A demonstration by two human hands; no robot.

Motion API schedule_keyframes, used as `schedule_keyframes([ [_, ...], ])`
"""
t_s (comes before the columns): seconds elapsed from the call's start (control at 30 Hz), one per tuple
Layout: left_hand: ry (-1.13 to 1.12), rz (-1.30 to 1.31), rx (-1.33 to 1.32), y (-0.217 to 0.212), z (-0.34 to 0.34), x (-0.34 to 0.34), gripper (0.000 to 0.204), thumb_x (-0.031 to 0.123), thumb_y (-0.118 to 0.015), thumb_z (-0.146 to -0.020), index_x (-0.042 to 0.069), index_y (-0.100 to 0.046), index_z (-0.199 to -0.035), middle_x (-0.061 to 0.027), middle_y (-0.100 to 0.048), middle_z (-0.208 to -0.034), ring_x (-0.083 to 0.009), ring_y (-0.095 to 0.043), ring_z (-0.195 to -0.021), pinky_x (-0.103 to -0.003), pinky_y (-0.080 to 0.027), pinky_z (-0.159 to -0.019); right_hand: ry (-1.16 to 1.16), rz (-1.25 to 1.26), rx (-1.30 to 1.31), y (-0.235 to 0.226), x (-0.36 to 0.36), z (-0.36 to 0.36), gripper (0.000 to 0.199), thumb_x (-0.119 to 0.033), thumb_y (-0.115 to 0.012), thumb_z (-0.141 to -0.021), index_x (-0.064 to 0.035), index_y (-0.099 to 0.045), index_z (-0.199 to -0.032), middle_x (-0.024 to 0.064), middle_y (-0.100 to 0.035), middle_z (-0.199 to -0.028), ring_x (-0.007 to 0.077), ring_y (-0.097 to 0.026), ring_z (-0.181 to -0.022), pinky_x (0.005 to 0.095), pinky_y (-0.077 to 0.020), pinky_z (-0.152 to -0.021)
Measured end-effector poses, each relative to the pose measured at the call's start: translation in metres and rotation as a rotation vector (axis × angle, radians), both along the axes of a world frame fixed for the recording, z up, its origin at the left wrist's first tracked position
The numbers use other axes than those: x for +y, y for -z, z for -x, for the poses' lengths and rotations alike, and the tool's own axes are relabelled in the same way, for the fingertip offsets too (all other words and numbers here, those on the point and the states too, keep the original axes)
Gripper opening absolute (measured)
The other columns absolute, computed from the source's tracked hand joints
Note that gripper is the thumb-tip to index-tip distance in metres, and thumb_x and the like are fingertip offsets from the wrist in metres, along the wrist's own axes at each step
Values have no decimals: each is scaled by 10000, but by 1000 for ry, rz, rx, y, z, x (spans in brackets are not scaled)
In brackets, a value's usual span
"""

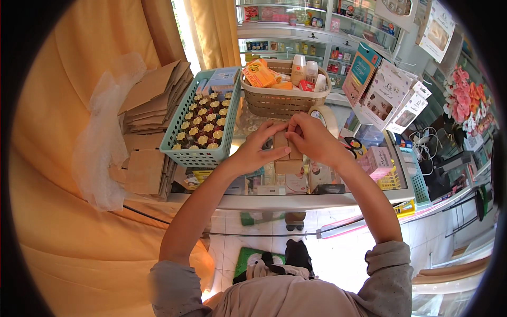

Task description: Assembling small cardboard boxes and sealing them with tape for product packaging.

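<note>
1. Head view: a small brown cardboard box (288, 166) is lying on the glass counter (253, 202), right of the green basket (198, 157).
2. Left hand (252, 155), half open, is touching the box with its thumb; whether it is gripping, I cannot tell.
3. Right hand (312, 140) is bending its fingers together over the box; their hold is hidden.
4. Stacked cardboard (150, 98) is lying left of the green basket.

- We stretch our left forearm (205, 203) and right forearm (369, 203) forward, angling them inward.
- We hold our left hand (253, 152) with thumb (277, 154) apart from extended fingers (268, 130).
- We curl our right hand (315, 139), its fingertips (293, 126) close beside the left ones.
</note>
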State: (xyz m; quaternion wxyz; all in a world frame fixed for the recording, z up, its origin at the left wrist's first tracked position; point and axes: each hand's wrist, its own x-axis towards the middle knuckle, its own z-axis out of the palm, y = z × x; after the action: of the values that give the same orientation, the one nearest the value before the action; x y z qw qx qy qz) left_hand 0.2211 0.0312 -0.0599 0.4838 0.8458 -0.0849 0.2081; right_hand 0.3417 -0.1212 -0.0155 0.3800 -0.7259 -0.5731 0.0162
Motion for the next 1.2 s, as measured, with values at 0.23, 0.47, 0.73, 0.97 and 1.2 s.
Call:
schedule_keyframes([
  [0.23, -6, -47, -19, -2, 0, -3, 593, 285, -697, -854, 57, -462, -1349, -137, -445, -1285, -266, -476, -1202, -352, -371, -1012, 138, -103, -36, -8, -4, 17, 128, -57, -646, -822, -4, -543, -877, 149, -563, -931, 288, -570, -830, 368, -458, -714],
  [0.47, 36, -33, -37, -1, -1, 3, 606, 277, -688, -852, 89, -445, -1374, -150, -432, -1317, -286, -431, -1262, -367, -356, -1034, 22, -158, -106, -5, -17, 26, 185, -82, -657, -827, 0, -571, -968, 152, -526, -1030, 324, -542, -931, 400, -443, -800],
  [0.73, 49, -4, -2, -4, 0, -1, 627, 271, -696, -842, 119, -436, -1392, -158, -418, -1344, -299, -417, -1282, -369, -346, -1049, 25, -25, -328, 0, -34, 42, 541, -400, -616, -875, -1, -548, -1233, 192, -423, -1192, 356, -422, -1116, 441, -375, -949],
  [0.97, 47, -17, 50, -9, 4, -2, 600, 193, -653, -878, 118, -404, -1419, -106, -395, -1352, -227, -348, -1311, -368, -254, -1107, -2, -39, -257, 7, -47, 53, 556, -370, -653, -858, -4, -525, -1257, 185, -418, -1217, 346, -469, -1072, 436, -426, -898],
  [1.2, 16, -23, 74, -11, 5, -6, 600, 213, -657, -875, 129, -411, -1416, -112, -388, -1394, -249, -315, -1344, -378, -237, -1120, 135, -99, -214, 17, -36, 57, 568, -296, -651, -868, 23, -458, -1295, 188, -402, -1243, 354, -554, -1011, 403, -505, -792],
])
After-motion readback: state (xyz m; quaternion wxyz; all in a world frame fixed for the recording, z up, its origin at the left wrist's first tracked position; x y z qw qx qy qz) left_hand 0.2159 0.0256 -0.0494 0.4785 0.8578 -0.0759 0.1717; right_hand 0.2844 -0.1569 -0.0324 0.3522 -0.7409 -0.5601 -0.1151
